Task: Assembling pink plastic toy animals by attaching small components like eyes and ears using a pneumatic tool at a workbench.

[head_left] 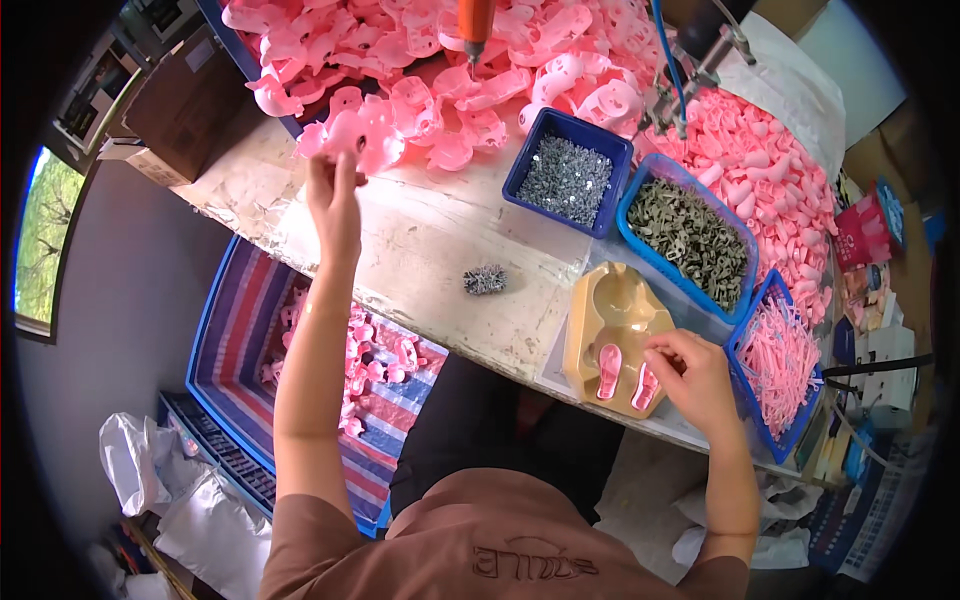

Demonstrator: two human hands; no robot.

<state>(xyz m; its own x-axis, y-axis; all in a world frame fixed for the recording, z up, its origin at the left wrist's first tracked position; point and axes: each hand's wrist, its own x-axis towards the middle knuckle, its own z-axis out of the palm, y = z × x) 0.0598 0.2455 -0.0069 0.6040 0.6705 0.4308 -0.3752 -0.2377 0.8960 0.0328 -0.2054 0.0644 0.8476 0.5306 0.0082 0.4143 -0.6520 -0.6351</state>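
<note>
My left hand [337, 205] reaches to the near edge of a pile of pink plastic shells [430, 60]. Its fingers are closed at the lower rim of one rounded pink shell [368, 138]. A tan moulded holder [588, 315] with rounded hollows lies at the front right of the table. Two small pink leg-shaped halves sit in its near slots, a left one [609, 372] and a right one [645, 387]. My right hand [695, 375] is at the holder's right side, with thumb and forefinger pinched at the upper end of the right half.
A blue bin of screws [568, 172], a tray of grey-green clips [690, 240] and a basket of pink strips [778, 365] stand at right. Small pink parts [765, 160] are heaped behind. An orange driver [476, 22] hangs overhead. A screw-covered lump [485, 280] lies mid-table. A striped-lined crate [235, 340] is below left.
</note>
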